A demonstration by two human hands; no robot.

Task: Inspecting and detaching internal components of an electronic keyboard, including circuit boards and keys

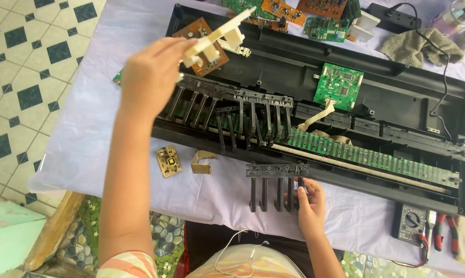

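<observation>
The left hand (150, 77) is raised above the far left end of the opened keyboard case (397, 98), fingers closed on a cream-white key piece (217, 38). Its long axis runs diagonally, up and away to the right of the hand. The right hand (311, 203) lies at the near edge of the table, fingers pinched on the right end of a loose black key strip (273, 183). That strip's bar runs left to right, and five prongs hang from it toward the person. It extends leftward from the right hand, just in front of the case; the right hand is clearly the nearer of the two.

Count: one white piece in hand, one loose black strip, further black strips seated in the case, number uncertain. One green circuit board (338, 86) sits inside the case. One multimeter (411, 222) rests at the near right.
</observation>
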